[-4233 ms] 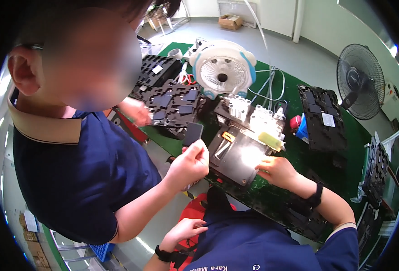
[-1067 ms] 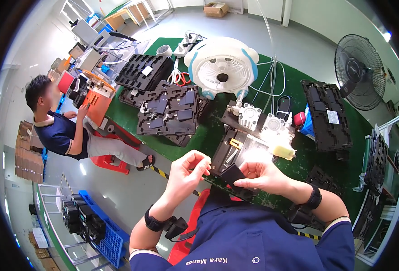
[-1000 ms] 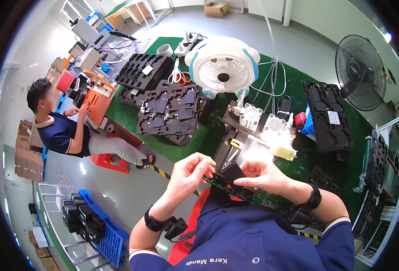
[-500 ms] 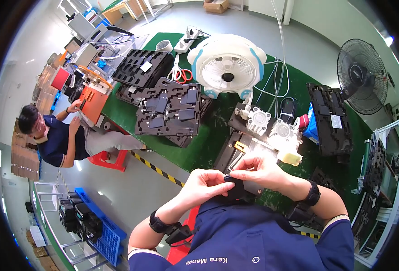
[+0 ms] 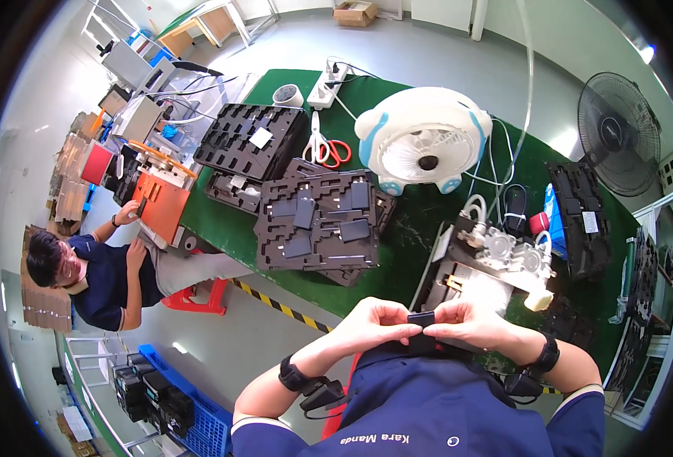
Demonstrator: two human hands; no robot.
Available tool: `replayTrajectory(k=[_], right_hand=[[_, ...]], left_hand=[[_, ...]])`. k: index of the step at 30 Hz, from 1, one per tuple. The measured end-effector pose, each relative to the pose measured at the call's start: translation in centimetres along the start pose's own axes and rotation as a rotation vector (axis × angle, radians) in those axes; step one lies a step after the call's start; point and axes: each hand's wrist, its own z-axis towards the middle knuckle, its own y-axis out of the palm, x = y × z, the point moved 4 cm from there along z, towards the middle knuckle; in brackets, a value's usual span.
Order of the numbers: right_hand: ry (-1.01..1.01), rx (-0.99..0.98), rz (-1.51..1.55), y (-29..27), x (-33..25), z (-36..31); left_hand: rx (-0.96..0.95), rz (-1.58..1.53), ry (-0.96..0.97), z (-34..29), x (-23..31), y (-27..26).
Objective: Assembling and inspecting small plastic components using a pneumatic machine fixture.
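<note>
A small black rectangular block (image 5: pixel 421 319) is pinched between both hands, close in front of my body at the table's near edge. My left hand (image 5: pixel 382 324) grips its left end with thumb and fingers. On its right end my right hand (image 5: pixel 470 323) is closed the same way. Just beyond my right hand stands a brightly lit metal fixture (image 5: pixel 489 286) with pneumatic cylinders. Left of it, a black moulded tray (image 5: pixel 325 255) holds several dark flat blocks (image 5: pixel 354 231), some with small light-coloured ends.
Behind the tray lie scissors (image 5: pixel 317 145), another tray stack (image 5: pixel 249 141), a tape roll (image 5: pixel 288 96) and a power strip (image 5: pixel 327 85). A white fan (image 5: pixel 428 114) stands mid-table; a black fan (image 5: pixel 618 133) is far right. At left, a co-worker (image 5: pixel 112 266) sits by an orange machine (image 5: pixel 159 207).
The view has shifted, so the table things sit lower and farther right. My hands have come level, and more of the black block shows between them. The co-worker's hands have moved apart.
</note>
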Motion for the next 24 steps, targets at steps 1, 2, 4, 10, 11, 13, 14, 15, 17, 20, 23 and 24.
replayTrajectory(k=[1, 2, 4, 10, 11, 13, 14, 15, 17, 20, 23, 24], right_hand=[[0.013, 0.034, -0.013, 0.0, 0.3, 0.8], [0.017, 0.038, -0.010, 0.2, 0.0, 1.4], [-0.036, 0.136, 0.062, 0.3, -0.9, 2.6], [0.013, 0.222, 0.056, 0.4, -0.2, 4.4], [0.044, 0.238, 0.071, 0.5, -0.1, 4.4], [0.017, 0.242, 0.070, 0.6, -0.2, 4.7], [0.052, 0.263, 0.070, 0.5, -0.5, 4.6], [0.086, 0.282, 0.070, 0.4, -0.7, 4.5], [0.082, 0.308, 0.046, 0.3, -0.9, 4.7], [0.077, 0.318, 0.050, -0.2, -0.7, 5.9], [0.094, 0.300, 0.045, -0.2, -1.0, 7.7], [0.081, 0.303, 0.087, -0.1, -1.1, 8.5]], left_hand=[[-0.005, -0.003, -0.001, 0.2, 0.0, -1.0], [0.028, -0.018, 0.043, 0.4, 0.3, -2.3], [0.220, 0.139, 0.199, 0.4, 2.3, -6.0], [1.179, 0.918, 0.346, 1.4, 2.0, -22.3], [1.170, 0.949, 0.268, 1.9, 1.9, -22.8], [1.178, 0.992, 0.216, 2.7, 1.9, -23.6], [1.200, 1.036, 0.165, 3.0, 1.9, -23.7], [1.173, 1.028, 0.121, 3.2, 1.7, -24.2], [1.156, 0.985, 0.056, 3.5, 1.2, -24.9], [1.131, 0.954, 0.082, 3.6, 1.7, -25.4], [1.010, 0.656, 0.188, 3.8, 0.3, -27.1], [0.997, 0.587, 0.280, 3.3, 0.4, -27.1]])
